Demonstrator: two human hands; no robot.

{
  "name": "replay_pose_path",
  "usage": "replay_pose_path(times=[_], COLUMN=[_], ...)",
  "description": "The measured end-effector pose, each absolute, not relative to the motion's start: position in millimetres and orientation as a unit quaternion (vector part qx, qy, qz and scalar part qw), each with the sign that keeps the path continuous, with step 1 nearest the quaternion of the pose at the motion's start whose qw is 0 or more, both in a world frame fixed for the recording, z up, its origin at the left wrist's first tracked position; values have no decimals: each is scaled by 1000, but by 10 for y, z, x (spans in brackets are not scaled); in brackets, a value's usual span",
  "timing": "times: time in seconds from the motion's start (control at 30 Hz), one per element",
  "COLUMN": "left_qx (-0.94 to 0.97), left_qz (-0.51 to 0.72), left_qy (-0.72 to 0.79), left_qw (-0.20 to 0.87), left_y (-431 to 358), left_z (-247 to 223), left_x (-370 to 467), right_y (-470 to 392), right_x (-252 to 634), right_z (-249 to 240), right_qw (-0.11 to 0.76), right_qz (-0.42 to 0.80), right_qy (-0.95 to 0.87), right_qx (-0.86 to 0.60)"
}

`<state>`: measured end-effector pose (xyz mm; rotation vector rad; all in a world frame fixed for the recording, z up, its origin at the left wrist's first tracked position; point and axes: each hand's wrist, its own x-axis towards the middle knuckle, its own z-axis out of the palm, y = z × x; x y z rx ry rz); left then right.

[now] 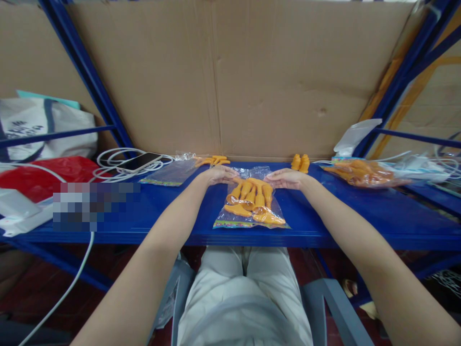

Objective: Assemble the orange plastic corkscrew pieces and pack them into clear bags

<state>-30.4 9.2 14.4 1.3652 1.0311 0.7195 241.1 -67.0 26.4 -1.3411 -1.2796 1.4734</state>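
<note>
A clear plastic bag [277,211] lies flat on the blue shelf in front of me, its colourful printed edge toward me. Inside it are several orange plastic pieces [248,194], some like ribbed handles and some curved. My left hand [221,174] pinches the bag's far left corner. At the far right corner my right hand [287,179] has its fingers closed on the same bag. Beyond my left hand sit loose orange pieces [216,159], beside another clear bag [167,173]. Two upright orange pieces [300,163] stand behind my right hand.
A filled bag of orange pieces [363,172] rests at the right. On the left are a phone [140,162], coiled white cable [108,156], a red bag [54,175] and a white power strip [21,211]. Cardboard [234,81] walls the back between blue posts [86,72].
</note>
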Motion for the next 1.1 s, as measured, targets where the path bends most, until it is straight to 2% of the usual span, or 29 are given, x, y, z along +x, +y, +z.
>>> replay_pose_path(times=[0.4,0.7,1.1], left_qx=[626,615,587], left_qz=[291,294,320], left_qy=[415,420,456], left_qw=[592,599,588], left_y=[236,204,143], left_z=[68,91,136], left_x=[-393,-401,-371], right_y=[-532,-489,-475], right_x=[2536,2518,2508], right_z=[185,103,98], right_qw=[389,445,446], right_qz=[559,523,511], right_qy=[-527,-552,-554], right_qx=[-509,-473,-483])
